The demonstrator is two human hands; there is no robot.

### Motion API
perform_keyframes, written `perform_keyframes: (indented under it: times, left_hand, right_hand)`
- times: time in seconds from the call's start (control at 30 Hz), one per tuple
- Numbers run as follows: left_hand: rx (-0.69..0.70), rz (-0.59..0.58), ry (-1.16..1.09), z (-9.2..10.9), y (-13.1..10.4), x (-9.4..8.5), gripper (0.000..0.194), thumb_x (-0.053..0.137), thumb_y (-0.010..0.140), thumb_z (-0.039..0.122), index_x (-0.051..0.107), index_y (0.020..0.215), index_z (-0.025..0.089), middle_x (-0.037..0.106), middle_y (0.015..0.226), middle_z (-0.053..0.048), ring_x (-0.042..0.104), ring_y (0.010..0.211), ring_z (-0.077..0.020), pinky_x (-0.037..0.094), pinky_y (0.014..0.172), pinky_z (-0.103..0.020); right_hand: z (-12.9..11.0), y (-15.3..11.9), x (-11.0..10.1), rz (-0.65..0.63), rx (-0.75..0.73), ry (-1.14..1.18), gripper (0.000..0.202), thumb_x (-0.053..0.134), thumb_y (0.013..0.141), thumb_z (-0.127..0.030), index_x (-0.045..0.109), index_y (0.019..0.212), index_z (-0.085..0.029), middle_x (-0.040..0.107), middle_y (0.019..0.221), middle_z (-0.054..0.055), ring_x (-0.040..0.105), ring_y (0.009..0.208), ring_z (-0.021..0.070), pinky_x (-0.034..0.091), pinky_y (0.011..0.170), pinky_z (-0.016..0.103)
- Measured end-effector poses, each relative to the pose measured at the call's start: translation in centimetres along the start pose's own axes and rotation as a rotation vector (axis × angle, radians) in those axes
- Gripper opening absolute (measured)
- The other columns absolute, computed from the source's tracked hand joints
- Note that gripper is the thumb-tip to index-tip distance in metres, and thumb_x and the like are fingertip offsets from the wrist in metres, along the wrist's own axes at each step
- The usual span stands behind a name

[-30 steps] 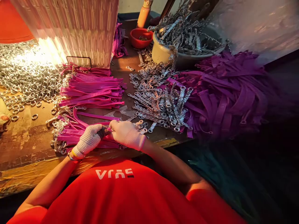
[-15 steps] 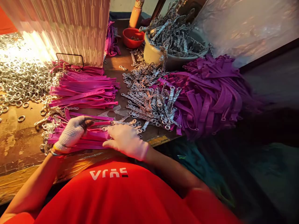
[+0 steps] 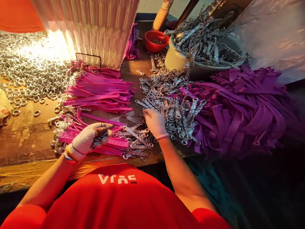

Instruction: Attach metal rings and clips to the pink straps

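Observation:
My left hand (image 3: 87,140), in a pale knitted glove with dark fingertips, is curled above the front bundle of magenta straps (image 3: 68,135). Its fingers are closed; what they hold is hard to make out. My right hand (image 3: 155,123), pale and slightly blurred, has its fingers pinched at the left edge of the pile of silvery twisted links (image 3: 177,109). Anything between those fingertips is too small to tell. More twisted links (image 3: 137,140) lie over the right ends of the front straps. A second bundle of magenta straps (image 3: 102,89) lies behind.
Metal rings (image 3: 35,73) cover the left of the table. Behind stand a ribbed translucent sheet (image 3: 95,31), a red bowl (image 3: 154,41) and a pale tub (image 3: 175,58) heaped with twisted links. A large purple strap pile (image 3: 238,111) lies right. A gloved hand (image 3: 4,106) shows at the far left edge.
My right hand has moved from the front straps, right and away from me, to the twisted links. My left hand has turned and curled. The view has shifted left.

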State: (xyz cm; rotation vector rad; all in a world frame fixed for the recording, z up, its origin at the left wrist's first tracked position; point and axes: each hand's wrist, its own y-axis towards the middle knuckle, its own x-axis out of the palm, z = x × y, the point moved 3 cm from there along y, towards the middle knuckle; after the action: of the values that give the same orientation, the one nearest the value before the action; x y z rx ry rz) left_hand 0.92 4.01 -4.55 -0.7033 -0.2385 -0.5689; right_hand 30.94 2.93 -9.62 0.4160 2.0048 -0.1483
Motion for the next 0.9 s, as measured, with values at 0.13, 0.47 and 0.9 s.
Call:
perform_keyframes:
  times: [0.13,0.47,0.9]
  left_hand:
    - [0.099,0.078,0.211,-0.9,-0.3,0.3,0.033,0.067,0.088,0.045,0.066,0.095,0.013,0.063,0.062,-0.002,0.04,0.04,-0.0049,0.027,0.037,-0.015]
    - [0.387,0.165,0.518,-1.1,-1.3,2.5,0.044,0.053,0.094,0.052,0.063,0.119,0.017,0.065,0.078,-0.003,0.052,0.053,-0.0096,0.041,0.047,-0.019]
    - [0.179,0.003,0.184,-2.8,-3.1,1.8,0.035,0.069,0.086,0.049,0.064,0.091,0.015,0.058,0.059,0.001,0.035,0.04,-0.005,0.022,0.037,-0.017]
  right_hand:
    - [-1.4,-1.5,-1.6,0.114,0.013,0.348,0.025,0.047,0.095,-0.03,0.068,0.104,-0.019,0.072,0.085,0.006,0.065,0.078,0.0208,0.05,0.079,0.034]
    - [-14.1,-9.6,-1.3,-0.218,-0.422,0.705,0.036,0.061,0.089,-0.021,0.06,0.125,-0.024,0.071,0.117,0.004,0.066,0.104,0.0194,0.051,0.096,0.034]
    - [-13.0,-10.9,-0.9,-0.096,-0.265,0.791,0.027,0.056,0.091,-0.025,0.058,0.118,-0.023,0.056,0.08,-0.003,0.054,0.071,0.0122,0.048,0.068,0.025]
